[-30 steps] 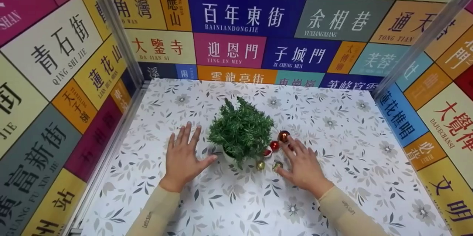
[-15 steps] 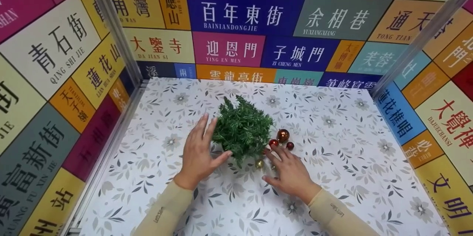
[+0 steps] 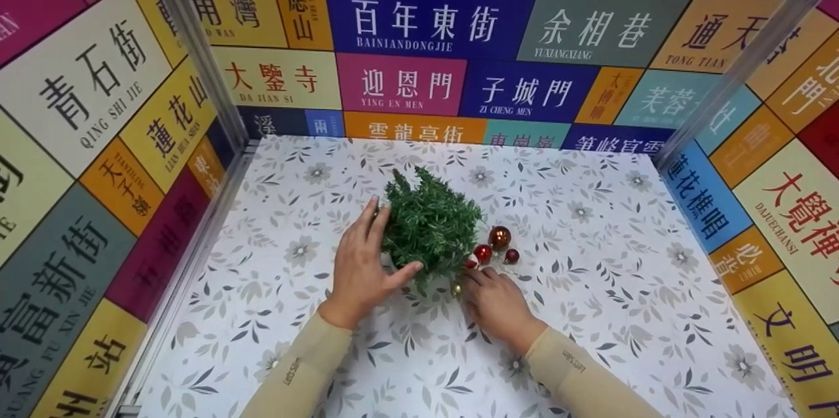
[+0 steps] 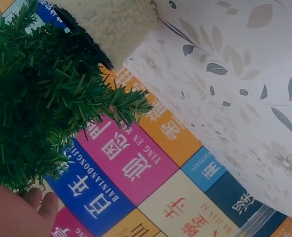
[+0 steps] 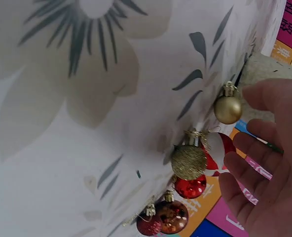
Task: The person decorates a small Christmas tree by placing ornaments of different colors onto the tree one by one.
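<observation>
A small artificial tree (image 3: 432,221) with bushy green foliage stands on the table, its woolly cream pot (image 4: 119,27) visible in the left wrist view. My left hand (image 3: 364,261) rests alongside the foliage, fingers extended against its left side, thumb across the front. My right hand (image 3: 498,303) is low in front of the Christmas baubles. In the right wrist view its thumb and loosely bent fingers stand apart, fingertips close to a smooth gold bauble (image 5: 228,109) and a red-and-white one (image 5: 227,144). A glittery gold bauble (image 5: 189,162) hangs in front of these in that view.
A red bauble (image 3: 482,253), a larger copper one (image 3: 499,236) and a dark red one (image 3: 511,255) lie right of the tree. White floral cloth (image 3: 577,208) covers the table. Printed sign panels (image 3: 432,18) and metal corner posts (image 3: 196,44) surround it.
My left hand has moved right, up to the foliage. My right hand has drawn left from the farther baubles toward the gold ones by the pot. The head view has shifted slightly.
</observation>
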Action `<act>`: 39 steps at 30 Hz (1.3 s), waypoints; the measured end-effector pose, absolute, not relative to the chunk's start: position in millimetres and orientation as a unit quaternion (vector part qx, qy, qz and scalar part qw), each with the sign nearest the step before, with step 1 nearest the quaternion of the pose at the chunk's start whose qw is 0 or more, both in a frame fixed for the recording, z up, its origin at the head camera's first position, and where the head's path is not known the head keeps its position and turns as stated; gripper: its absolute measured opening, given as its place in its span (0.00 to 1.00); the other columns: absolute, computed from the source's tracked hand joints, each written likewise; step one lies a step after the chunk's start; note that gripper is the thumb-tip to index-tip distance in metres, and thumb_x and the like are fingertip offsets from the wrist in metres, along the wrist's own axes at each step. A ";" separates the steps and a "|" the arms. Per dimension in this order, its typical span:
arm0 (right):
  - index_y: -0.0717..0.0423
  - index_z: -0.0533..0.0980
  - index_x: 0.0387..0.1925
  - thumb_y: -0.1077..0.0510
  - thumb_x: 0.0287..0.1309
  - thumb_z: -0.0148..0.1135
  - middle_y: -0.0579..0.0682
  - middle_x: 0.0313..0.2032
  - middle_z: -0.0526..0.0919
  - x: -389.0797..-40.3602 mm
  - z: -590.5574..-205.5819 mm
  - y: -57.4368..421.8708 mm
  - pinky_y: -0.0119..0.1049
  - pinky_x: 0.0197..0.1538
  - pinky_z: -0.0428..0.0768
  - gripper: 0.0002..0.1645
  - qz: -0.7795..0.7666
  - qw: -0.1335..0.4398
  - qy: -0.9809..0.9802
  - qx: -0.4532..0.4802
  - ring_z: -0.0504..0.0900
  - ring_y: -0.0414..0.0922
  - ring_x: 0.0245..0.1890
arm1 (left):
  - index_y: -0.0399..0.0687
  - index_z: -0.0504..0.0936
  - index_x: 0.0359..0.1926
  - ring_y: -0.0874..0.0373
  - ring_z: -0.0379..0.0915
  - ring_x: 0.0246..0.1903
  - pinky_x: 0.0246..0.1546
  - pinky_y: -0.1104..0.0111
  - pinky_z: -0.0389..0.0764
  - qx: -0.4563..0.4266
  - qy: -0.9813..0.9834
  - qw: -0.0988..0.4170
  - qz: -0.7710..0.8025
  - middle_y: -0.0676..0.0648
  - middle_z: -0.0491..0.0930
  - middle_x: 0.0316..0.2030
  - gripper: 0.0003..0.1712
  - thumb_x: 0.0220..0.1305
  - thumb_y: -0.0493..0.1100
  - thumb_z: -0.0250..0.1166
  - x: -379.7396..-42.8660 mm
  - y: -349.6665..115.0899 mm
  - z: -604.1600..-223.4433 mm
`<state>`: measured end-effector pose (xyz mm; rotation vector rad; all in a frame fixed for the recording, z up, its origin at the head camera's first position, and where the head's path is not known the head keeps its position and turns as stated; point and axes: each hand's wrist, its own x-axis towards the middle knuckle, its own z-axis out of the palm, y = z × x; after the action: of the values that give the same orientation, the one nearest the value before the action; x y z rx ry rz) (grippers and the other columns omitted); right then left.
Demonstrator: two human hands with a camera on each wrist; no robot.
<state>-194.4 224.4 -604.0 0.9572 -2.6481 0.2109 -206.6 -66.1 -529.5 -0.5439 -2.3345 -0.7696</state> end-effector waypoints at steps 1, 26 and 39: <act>0.55 0.82 0.51 0.58 0.51 0.71 0.51 0.53 0.81 -195.8 -605.2 223.6 0.49 0.42 0.80 0.22 0.075 0.163 -0.924 0.338 0.78 0.52 0.48 | 0.49 0.55 0.78 0.43 0.59 0.68 0.64 0.48 0.64 -0.207 -0.882 0.307 -0.291 0.39 0.51 0.76 0.63 0.49 0.73 0.69 -207.0 -66.2 -529.7; 0.53 0.84 0.35 0.60 0.47 0.75 0.51 0.38 0.84 -212.5 -621.6 219.7 0.47 0.32 0.78 0.11 0.093 0.218 -0.911 0.336 0.80 0.52 0.37 | 0.45 0.57 0.77 0.46 0.73 0.54 0.54 0.51 0.73 -0.227 -0.885 0.281 -0.295 0.42 0.51 0.76 0.65 0.48 0.77 0.66 -210.3 -74.5 -531.0; 0.53 0.84 0.34 0.61 0.49 0.73 0.49 0.36 0.85 -214.8 -623.5 221.4 0.47 0.32 0.77 0.08 0.104 0.227 -0.909 0.334 0.79 0.51 0.35 | 0.49 0.54 0.78 0.47 0.74 0.53 0.55 0.51 0.72 -0.224 -0.889 0.266 -0.299 0.44 0.49 0.77 0.65 0.48 0.77 0.67 -210.2 -76.8 -532.6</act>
<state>-214.8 221.4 -623.5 0.9203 -2.5036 0.2860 -210.2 -76.8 -532.6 -0.6057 -2.4001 -0.8064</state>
